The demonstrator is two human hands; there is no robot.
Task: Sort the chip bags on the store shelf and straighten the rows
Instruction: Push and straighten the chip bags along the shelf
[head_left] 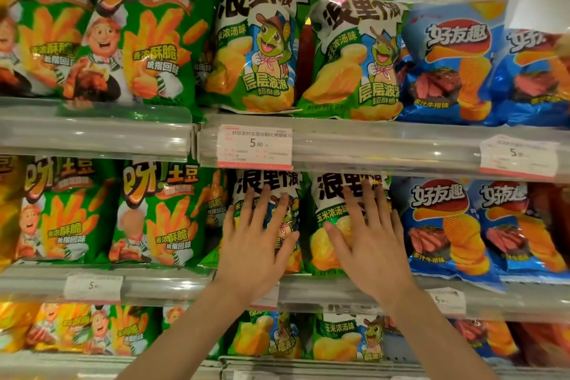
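On the middle shelf stand two white-and-green corn chip bags side by side. My left hand (pixel 257 237) lies flat with fingers spread on the left corn bag (pixel 246 185). My right hand (pixel 368 234) presses flat, fingers spread, on the right corn bag (pixel 324 241). Neither hand grips a bag. Green fry bags (pixel 160 213) stand to the left of them and blue ridged-chip bags (pixel 444 225) to the right, all upright and facing out.
The top shelf holds the same three kinds: green fry bags (pixel 154 31), corn bags (pixel 256 46), blue bags (pixel 453 58). A clear rail (pixel 385 145) with price tags (pixel 254 146) overhangs the middle row. More bags fill the bottom shelf (pixel 345 339).
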